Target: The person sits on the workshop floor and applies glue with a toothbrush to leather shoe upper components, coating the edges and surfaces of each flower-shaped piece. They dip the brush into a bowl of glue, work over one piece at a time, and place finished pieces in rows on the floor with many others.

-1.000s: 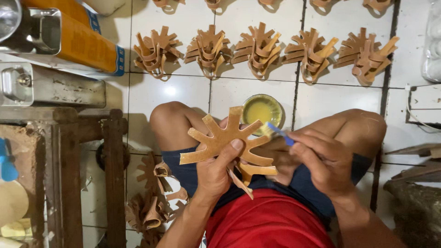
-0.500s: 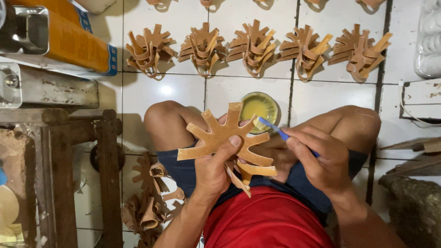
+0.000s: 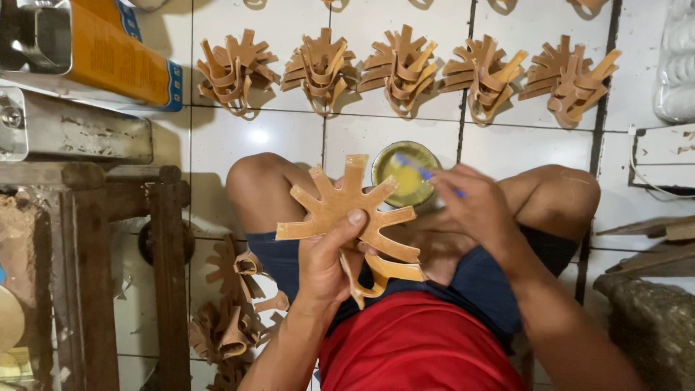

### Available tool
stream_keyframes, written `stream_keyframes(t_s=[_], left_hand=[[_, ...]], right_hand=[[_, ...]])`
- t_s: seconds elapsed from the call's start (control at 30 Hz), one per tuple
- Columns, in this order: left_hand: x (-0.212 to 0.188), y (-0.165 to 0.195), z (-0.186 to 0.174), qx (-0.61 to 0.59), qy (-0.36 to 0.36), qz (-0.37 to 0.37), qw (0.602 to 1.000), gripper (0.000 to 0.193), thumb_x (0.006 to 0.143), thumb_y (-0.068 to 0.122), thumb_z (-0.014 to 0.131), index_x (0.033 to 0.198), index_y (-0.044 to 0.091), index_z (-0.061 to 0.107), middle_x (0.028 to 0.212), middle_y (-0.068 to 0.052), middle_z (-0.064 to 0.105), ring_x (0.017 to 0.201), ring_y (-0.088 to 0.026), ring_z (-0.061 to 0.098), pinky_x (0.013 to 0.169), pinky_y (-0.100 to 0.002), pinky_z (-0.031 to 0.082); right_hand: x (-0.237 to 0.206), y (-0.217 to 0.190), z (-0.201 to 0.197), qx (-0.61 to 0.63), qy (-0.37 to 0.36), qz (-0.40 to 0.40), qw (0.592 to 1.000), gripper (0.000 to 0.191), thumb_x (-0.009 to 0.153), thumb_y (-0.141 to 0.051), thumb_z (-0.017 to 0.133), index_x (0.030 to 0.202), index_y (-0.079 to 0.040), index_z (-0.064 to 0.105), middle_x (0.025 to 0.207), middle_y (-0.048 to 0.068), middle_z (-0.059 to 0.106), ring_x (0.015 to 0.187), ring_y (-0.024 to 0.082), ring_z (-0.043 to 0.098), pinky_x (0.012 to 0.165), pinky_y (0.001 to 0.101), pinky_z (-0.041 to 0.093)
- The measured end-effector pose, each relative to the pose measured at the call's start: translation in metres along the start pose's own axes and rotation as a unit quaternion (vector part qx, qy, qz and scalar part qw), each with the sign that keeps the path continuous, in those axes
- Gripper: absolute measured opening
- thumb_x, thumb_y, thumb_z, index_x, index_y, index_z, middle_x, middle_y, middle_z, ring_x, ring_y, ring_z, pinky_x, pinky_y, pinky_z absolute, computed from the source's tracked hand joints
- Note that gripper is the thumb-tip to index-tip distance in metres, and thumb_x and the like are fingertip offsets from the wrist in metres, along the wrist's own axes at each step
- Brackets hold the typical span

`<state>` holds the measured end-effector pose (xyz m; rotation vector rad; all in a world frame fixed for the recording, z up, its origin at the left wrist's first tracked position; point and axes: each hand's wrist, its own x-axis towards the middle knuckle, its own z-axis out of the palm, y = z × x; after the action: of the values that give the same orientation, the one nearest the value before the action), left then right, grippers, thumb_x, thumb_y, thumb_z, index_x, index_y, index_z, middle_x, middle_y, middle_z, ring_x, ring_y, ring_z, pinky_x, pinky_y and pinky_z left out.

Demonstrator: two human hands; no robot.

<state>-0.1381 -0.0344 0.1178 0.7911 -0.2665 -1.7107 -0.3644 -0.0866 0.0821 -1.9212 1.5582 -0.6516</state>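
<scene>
Left hand: the left hand point(image 3: 323, 259) is raised over the lap, fingers closed around a flat tan cut-out piece point(image 3: 347, 210) with many radiating tabs; the thumb presses on its face near the middle.
Cut-out piece: it stands tilted toward the camera, above the left thigh, its tabs fanned upward and to both sides; a second strip of the same tan material curls below it, under the hand, and its lower edge shows a yellowish coat.
Right hand: the right hand point(image 3: 474, 210) is closed on a thin brush with a blue handle point(image 3: 427, 174), pinched between fingers and thumb; the hand sits over the right thigh.
Brush: its tip reaches into the small round tin point(image 3: 405, 174), touching the yellow glue inside.
Tin: it stands on the white tiled floor point(image 3: 275, 137) between the knees, just beyond the cut-out piece.
Row on the floor: five folded tan pieces point(image 3: 402, 69) of the same shape lie side by side on the tiles, well beyond the tin.
Left of the person: a loose pile of more tan pieces point(image 3: 232, 318) lies on the floor beside the left leg, next to a worn wooden stand point(image 3: 94, 268).
Top left: an orange box point(image 3: 116, 51) rests above a metal part.
Clothing: dark blue shorts and a red shirt.
</scene>
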Motion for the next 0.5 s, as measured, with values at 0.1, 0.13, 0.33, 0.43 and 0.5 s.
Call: stream_keyframes(t_s=[0.1, 0.13, 0.33, 0.43, 0.5], left_hand=[[-0.001, 0.000, -0.006, -0.021, 0.009, -0.006, 1.000, 0.051, 0.095, 0.006, 0.067, 0.141, -0.007, 0.048, 0.109, -0.017, 0.069, 0.078, -0.017, 0.068, 0.064, -0.027, 0.056], [-0.002, 0.000, -0.007, -0.027, 0.010, -0.009, 1.000, 0.050, 0.095, 0.006, 0.067, 0.140, -0.006, 0.049, 0.108, -0.017, 0.069, 0.077, -0.018, 0.068, 0.065, -0.028, 0.057], [-0.002, 0.011, -0.012, 0.005, 0.054, 0.015, 0.998, 0.049, 0.093, 0.008, 0.067, 0.138, -0.005, 0.052, 0.108, -0.014, 0.069, 0.081, -0.017, 0.069, 0.062, -0.029, 0.055], [0.004, 0.011, -0.007, 0.011, 0.018, 0.037, 0.999, 0.046, 0.097, 0.006, 0.067, 0.136, -0.009, 0.049, 0.108, -0.016, 0.067, 0.081, -0.018, 0.068, 0.065, -0.030, 0.056], [0.008, 0.010, -0.001, 0.031, -0.007, 0.046, 0.998, 0.047, 0.100, 0.008, 0.066, 0.139, -0.012, 0.051, 0.105, -0.019, 0.068, 0.075, -0.019, 0.067, 0.065, -0.029, 0.056]], right_hand=[[0.010, 0.027, 0.021, -0.019, -0.080, 0.147, 0.986, 0.027, 0.099, -0.024, 0.063, 0.111, -0.004, 0.077, 0.081, 0.013, 0.068, 0.064, 0.023, 0.063, 0.059, 0.0354, 0.050], [0.011, 0.035, 0.027, -0.002, -0.102, 0.209, 0.973, 0.029, 0.101, -0.026, 0.061, 0.110, -0.003, 0.075, 0.083, 0.014, 0.069, 0.066, 0.024, 0.064, 0.060, 0.0363, 0.051], [-0.002, 0.063, 0.026, -0.255, -0.136, -0.009, 0.957, 0.034, 0.096, -0.030, 0.054, 0.122, -0.016, 0.071, 0.100, 0.008, 0.070, 0.081, 0.029, 0.070, 0.066, 0.0417, 0.056], [-0.018, 0.069, -0.022, -0.176, -0.003, 0.036, 0.984, 0.026, 0.098, -0.020, 0.061, 0.119, -0.009, 0.073, 0.098, 0.011, 0.071, 0.084, 0.028, 0.070, 0.073, 0.0410, 0.056], [-0.023, 0.064, -0.051, -0.116, 0.082, 0.055, 0.988, 0.021, 0.100, -0.014, 0.066, 0.117, -0.005, 0.074, 0.098, 0.012, 0.071, 0.086, 0.027, 0.070, 0.077, 0.0405, 0.056]])
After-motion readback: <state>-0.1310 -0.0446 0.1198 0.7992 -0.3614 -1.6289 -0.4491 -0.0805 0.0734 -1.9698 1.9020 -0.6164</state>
